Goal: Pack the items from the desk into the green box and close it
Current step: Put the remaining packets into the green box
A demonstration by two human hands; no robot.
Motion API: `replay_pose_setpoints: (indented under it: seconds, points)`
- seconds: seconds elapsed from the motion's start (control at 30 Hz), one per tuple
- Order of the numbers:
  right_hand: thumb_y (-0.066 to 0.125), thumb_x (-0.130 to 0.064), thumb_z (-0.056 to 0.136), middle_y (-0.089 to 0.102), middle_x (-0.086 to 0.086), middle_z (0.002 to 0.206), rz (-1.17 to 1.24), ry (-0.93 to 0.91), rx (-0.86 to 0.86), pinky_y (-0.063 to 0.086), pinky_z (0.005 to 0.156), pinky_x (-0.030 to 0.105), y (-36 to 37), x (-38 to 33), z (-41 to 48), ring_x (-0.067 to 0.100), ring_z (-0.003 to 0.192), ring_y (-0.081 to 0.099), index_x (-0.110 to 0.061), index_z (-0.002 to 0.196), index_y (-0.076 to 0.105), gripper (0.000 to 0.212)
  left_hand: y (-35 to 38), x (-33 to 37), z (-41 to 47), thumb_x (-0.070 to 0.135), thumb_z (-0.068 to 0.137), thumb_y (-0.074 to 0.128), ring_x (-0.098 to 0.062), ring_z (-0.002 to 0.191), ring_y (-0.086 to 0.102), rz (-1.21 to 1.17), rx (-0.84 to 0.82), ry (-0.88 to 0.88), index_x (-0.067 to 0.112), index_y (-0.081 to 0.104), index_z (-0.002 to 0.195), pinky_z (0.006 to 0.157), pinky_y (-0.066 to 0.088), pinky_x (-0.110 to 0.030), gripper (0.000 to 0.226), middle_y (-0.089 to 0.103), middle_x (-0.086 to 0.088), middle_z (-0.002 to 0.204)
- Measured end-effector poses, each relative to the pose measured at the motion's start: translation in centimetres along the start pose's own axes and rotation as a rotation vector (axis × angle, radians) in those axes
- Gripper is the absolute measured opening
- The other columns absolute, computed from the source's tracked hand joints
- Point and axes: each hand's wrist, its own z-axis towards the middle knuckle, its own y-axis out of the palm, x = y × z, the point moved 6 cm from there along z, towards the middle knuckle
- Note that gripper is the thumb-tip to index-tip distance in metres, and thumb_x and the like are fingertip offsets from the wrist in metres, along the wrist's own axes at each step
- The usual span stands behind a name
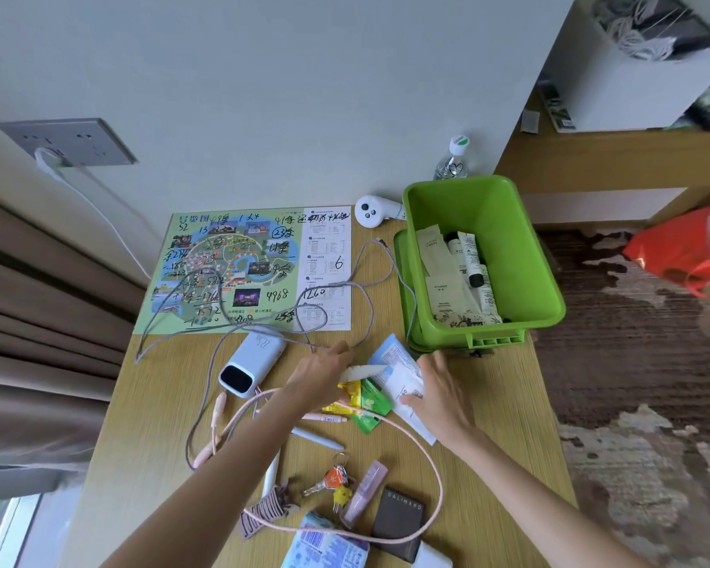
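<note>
Sachet (363, 373) in left hand (320, 373), right hand (441, 389) flat on packets (404, 381) — by green box (492, 215) rim.

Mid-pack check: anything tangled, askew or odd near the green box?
Yes: the grey cable sprawls in loops over the map, and one strand runs down the left wall of the green box onto the lid beneath it. It could snag when the lid is lifted. Nothing looks spilled or broken.

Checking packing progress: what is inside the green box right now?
Inside the green box lie beige sachets and white tubes with black caps. Whatever sits beneath them is covered.
</note>
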Motion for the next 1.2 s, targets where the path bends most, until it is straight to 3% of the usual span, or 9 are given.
replay_pose_setpoints:
  seconds: [0.1,0.17,0.27,0.4,0.57,0.73,0.93,1.07,1.2]
  points:
    - [0.07,-0.022,0.085,0.043,-0.007,0.082,-0.013,-0.031,0.046,0.029,0.057,0.029,-1.1,-0.5,-0.9,0.019,0.073,0.05,-0.019,0.085,0.034,0.036,0.6,0.2,-0.4,0.034,0.072,0.078,-0.023,0.09,0.063,-0.049,-0.017,-0.016,0.018,0.055,0.111,0.063,0.044,-0.032,0.048,0.062,0.003,0.104]
    - [0.069,-0.024,0.086,0.053,-0.005,0.085,-0.063,-0.07,0.083,0.029,0.057,0.028,-2.2,-1.0,-1.5,0.02,0.079,0.058,-0.02,0.086,0.035,0.034,0.9,0.1,-0.6,0.034,0.072,0.077,-0.021,0.084,0.06,-0.092,-0.027,-0.036,0.018,0.055,0.104,0.061,0.039,-0.029,0.042,0.064,0.002,0.095]
    - [0.071,-0.021,0.085,0.06,-0.002,0.093,-0.098,-0.139,0.142,0.033,0.06,0.028,-4.0,-2.0,-2.3,0.02,0.086,0.06,-0.018,0.089,0.042,0.029,0.7,0.4,-0.8,0.033,0.074,0.076,-0.02,0.084,0.06,-0.09,-0.019,-0.045,0.021,0.055,0.108,0.062,0.039,-0.029,0.042,0.066,0.002,0.095]
    - [0.073,-0.017,0.082,0.061,-0.002,0.089,-0.091,-0.205,0.217,0.04,0.063,0.031,-6.7,-3.5,-3.1,0.021,0.085,0.059,-0.015,0.088,0.046,0.027,0.1,0.4,-1.1,0.032,0.074,0.076,-0.022,0.089,0.06,-0.119,0.0,-0.056,0.025,0.057,0.111,0.064,0.039,-0.03,0.042,0.067,0.002,0.097]
    - [0.076,-0.021,0.079,0.052,-0.005,0.08,-0.073,-0.2,0.357,0.031,0.056,0.031,-11.0,-4.7,-3.2,0.02,0.07,0.05,-0.017,0.086,0.045,0.032,-0.9,0.5,-1.1,0.038,0.069,0.081,-0.016,0.077,0.054,-0.207,-0.009,-0.072,0.026,0.06,0.104,0.061,0.036,-0.028,0.043,0.058,0.009,0.083]
    - [0.074,-0.029,0.08,0.05,-0.004,0.075,0.019,-0.144,0.473,0.021,0.048,0.031,-15.8,-4.0,-2.2,0.02,0.065,0.044,-0.015,0.084,0.043,0.034,-0.9,3.1,-0.7,0.036,0.072,0.08,-0.016,0.081,0.056,-0.132,-0.011,0.012,0.025,0.059,0.11,0.062,0.039,-0.028,0.045,0.064,0.007,0.091]
    - [0.074,-0.028,0.077,0.054,0.002,0.068,0.293,0.0,0.565,0.03,0.049,0.032,-20.1,-0.5,0.5,0.024,0.062,0.049,-0.013,0.08,0.049,0.03,1.1,5.4,0.1,0.032,0.077,0.077,-0.022,0.107,0.061,0.088,-0.072,0.09,0.022,0.044,0.137,0.081,0.046,-0.034,0.069,0.064,0.0,0.119]
    - [0.07,-0.025,0.078,0.056,-0.002,0.072,0.381,0.102,0.55,0.031,0.051,0.031,-20.6,1.5,3.4,0.024,0.069,0.053,-0.012,0.08,0.05,0.024,1.7,5.5,0.4,0.037,0.079,0.075,-0.018,0.096,0.06,0.155,-0.068,0.097,0.016,0.045,0.131,0.071,0.04,-0.026,0.064,0.061,-0.001,0.116]
    - [0.066,-0.028,0.083,0.057,0.001,0.081,0.349,0.172,0.483,0.037,0.057,0.033,-19.7,2.0,6.8,0.024,0.074,0.054,-0.008,0.09,0.053,0.025,1.8,5.2,0.4,0.043,0.078,0.074,-0.019,0.085,0.061,0.204,-0.036,0.08,0.011,0.052,0.123,0.062,0.038,-0.026,0.059,0.051,-0.003,0.12]
